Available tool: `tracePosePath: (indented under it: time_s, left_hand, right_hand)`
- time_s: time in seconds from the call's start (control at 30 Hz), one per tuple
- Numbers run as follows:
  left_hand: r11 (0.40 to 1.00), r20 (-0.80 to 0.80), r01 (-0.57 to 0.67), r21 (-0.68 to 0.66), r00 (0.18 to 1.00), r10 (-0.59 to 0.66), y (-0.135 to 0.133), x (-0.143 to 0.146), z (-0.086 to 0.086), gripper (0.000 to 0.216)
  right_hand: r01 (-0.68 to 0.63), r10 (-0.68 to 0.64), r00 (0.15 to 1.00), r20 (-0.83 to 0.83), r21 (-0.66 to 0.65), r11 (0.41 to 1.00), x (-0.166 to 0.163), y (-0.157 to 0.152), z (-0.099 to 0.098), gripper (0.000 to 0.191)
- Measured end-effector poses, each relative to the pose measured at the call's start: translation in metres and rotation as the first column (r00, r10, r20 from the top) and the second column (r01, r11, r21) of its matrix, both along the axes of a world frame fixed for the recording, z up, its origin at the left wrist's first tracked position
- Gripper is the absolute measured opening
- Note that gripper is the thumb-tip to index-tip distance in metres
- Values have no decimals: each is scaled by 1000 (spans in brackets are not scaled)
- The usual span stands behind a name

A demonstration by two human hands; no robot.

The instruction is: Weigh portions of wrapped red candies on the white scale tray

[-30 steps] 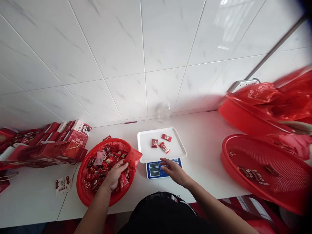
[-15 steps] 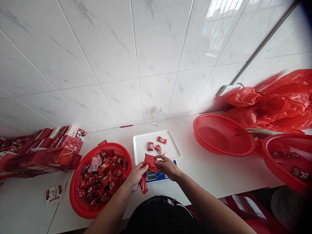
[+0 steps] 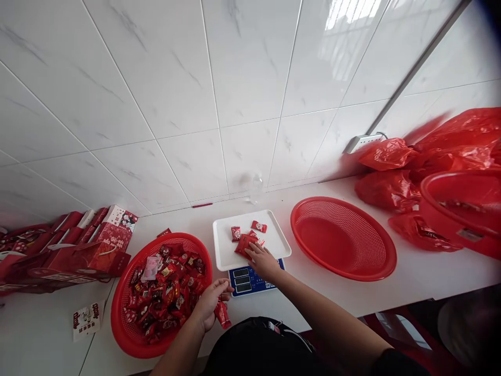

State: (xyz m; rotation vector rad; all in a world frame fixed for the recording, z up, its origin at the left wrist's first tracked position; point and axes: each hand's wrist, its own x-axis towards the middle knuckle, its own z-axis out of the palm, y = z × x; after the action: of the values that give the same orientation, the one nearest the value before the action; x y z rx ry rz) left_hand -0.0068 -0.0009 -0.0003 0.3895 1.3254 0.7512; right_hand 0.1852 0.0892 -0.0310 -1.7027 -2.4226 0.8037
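Against the fingers of my left hand [image 3: 211,304] is a red wrapped candy [image 3: 223,315], held beside the right side of the candy-filled basket. My right hand [image 3: 265,262] is over the white tray [image 3: 280,235], its fingers stretched out and touching the edge of a larger red packet [image 3: 244,244]. That packet lies flat on the tray and partly covers a small candy. Two other small wrapped candies, a left one [image 3: 236,233] and a far one [image 3: 259,226], lie on the tray. Under the tray is a blue scale [image 3: 256,282] with dark display windows.
A red basket full of candies [image 3: 166,290] stands left, with red gift boxes [image 3: 94,245] beyond it. To the right are another red basket [image 3: 385,261], red plastic bags [image 3: 391,156] and a tilted basket [image 3: 465,180]. A clear glass [image 3: 256,189] stands near the wall.
The larger red packet went from between both hands onto the tray. My left hand drew back left with its candy. The near right basket moved closer; the far one rose and tilted.
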Motion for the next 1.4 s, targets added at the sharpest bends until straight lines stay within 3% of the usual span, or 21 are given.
tracePosePath:
  time_s: [0.13, 0.23, 0.3, 0.37, 0.43, 0.47, 0.57, 0.63, 0.7, 0.73, 0.77, 0.87, 1.0, 1.2, 1.4]
  left_hand:
    - [992, 71, -115, -56, 990, 119, -1, 0, 6, 20]
    - [961, 144, -249, -118, 953, 265, 1, -1, 11, 18]
    - [944, 172, -312, -106, 929, 327, 3, 1, 15, 25]
    - [941, 201, -334, -47, 920, 337, 4, 8, 18, 30]
    - [954, 234, -295, 46, 932, 277, 5, 19, 22, 29]
    - [966, 239, -237, 102, 949, 207, 5, 24, 24, 28]
    - [961, 108, -16, 275, 994, -14, 10, 26, 25, 27]
    - [922, -142, 72, 381, 990, -19, 19, 8, 17, 29]
    - [893, -489, 155, 423, 869, 80, 29, -24, 2, 27]
    - [903, -669, 238, 359, 740, 71, 34, -42, -8, 26]
    - [927, -824, 318, 199, 567, -18, 39, -60, -19, 27]
    - [932, -893, 363, -1, 419, -164, 45, -100, -52, 28]
    - [884, -932, 449, -132, 248, -265, 43, -110, -76, 35]
    - [831, -943, 498, -250, 70, -326, 45, -109, -84, 45]
    - [797, -939, 545, -261, 47, -340, 44, -114, -89, 43]
  right_hand:
    - [44, -44, 999, -22, 3, 999, -5, 11, 5, 46]
    - [77, -84, 970, -227, -41, 996, -9, -3, 19, 42]
    - [6, -115, 899, -422, -252, 968, -14, -22, 30, 41]
    - [-184, -196, 784, -589, -523, 832, -21, -43, 39, 52]
    - [-326, -311, 673, -671, -647, 690, -27, -60, 45, 67]
    - [-328, -370, 635, -678, -671, 665, -29, -66, 47, 72]
    - [-181, -508, 582, -635, -710, 680, -26, -71, 47, 57]
    - [-102, -564, 559, -608, -726, 681, -18, -69, 45, 44]
    - [-52, -611, 530, -588, -741, 669, -7, -67, 44, 39]
    - [-30, -637, 516, -572, -756, 654, -2, -67, 44, 38]
    - [-14, -662, 505, -554, -773, 635, 3, -67, 44, 37]
    - [19, -702, 494, -513, -801, 599, 12, -72, 44, 37]
    - [50, -685, 518, -512, -781, 622, 12, -73, 46, 37]
    - [62, -642, 542, -543, -736, 675, 9, -71, 49, 35]
    - [57, -643, 565, -518, -752, 656, 9, -76, 44, 33]
